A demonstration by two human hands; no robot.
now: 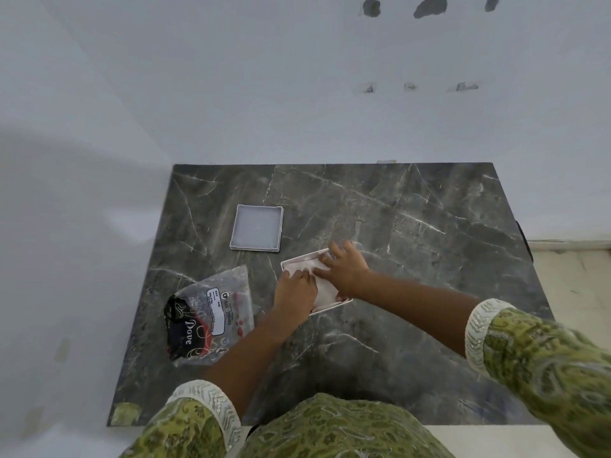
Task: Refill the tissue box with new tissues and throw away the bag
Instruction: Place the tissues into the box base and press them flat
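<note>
A white tissue box (344,303) lies open on the dark marble table (413,226), filled with white tissues (305,266). My left hand (294,292) rests flat on the near left part of the tissues. My right hand (344,264) presses down on the far right part, fingers spread. Both hands cover much of the box. The box's grey lid (257,232) lies upside down to the far left of the box. The clear plastic tissue bag (211,317) with black and red print lies crumpled to the left of my left arm.
A white wall rises behind and to the left of the table. A pale tiled floor (575,276) shows past the table's right edge. My green patterned sleeves and clothing fill the bottom of the view.
</note>
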